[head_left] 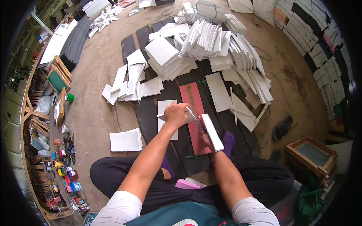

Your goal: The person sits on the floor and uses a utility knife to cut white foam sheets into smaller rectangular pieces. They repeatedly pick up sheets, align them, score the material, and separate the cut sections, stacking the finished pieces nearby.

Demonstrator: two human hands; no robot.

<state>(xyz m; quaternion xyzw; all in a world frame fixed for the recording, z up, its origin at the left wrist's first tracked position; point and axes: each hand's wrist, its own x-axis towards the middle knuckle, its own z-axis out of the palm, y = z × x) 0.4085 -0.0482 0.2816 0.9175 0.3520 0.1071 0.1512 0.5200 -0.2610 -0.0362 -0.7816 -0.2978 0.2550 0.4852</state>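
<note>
My left hand (pixel 176 115) is closed on a small white board piece with a ribbed edge (pixel 191 115), above a flat white sheet (pixel 166 132). To its right, my right hand (pixel 206 142) grips a white panel (pixel 213 132) held on its edge, tilted. Most of the right fingers are hidden behind that panel. Something dark shows beside them, too small to tell. A long pink board (pixel 193 101) with a worn brown strip lies under and between both hands.
Piles of white boards (pixel 203 39) stand beyond my hands on dark mats (pixel 173 88). A short white stack (pixel 125 140) lies at left, pink and white sheets (pixel 189 183) by my lap. A wooden frame (pixel 311 155) is at right; cans and tools (pixel 66 171) line the left.
</note>
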